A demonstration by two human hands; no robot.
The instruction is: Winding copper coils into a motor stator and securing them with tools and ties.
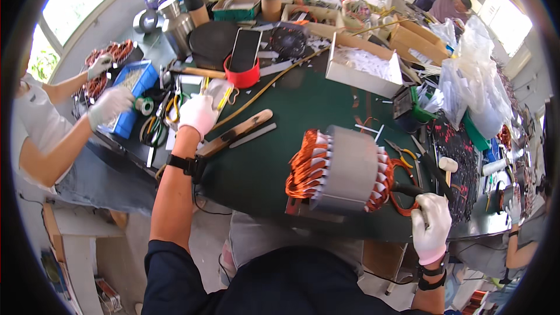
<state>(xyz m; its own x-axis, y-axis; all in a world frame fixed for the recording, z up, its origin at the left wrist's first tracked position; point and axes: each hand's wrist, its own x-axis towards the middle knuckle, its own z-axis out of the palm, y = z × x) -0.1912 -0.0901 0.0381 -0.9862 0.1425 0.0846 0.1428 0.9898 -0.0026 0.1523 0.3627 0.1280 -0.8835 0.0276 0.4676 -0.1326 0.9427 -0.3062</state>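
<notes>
A motor stator [352, 166] lies on its side on the green table, with a grey metal body, copper windings at both ends and white slot liners. From its right end a dark handle [406, 189] reaches to my right hand [431, 221], white-gloved, with fingers curled around the handle's tip. My left hand [197, 115], also gloved, is farther left over a clear plastic bag [217, 90] and yellow-handled tools [225, 98]. Its fingers are bent down; what they hold is mostly hidden. A wooden stick [242, 129] and a flat grey strip [253, 135] lie beside that hand.
Yellow-handled pliers [401, 153] and a loop of orange wire [402, 198] lie right of the stator. A white box of paper pieces [364, 64], a phone [245, 46] in a red holder and a mallet [448, 165] stand around. A co-worker's gloved hand [116, 102] is near a blue tray [129, 118].
</notes>
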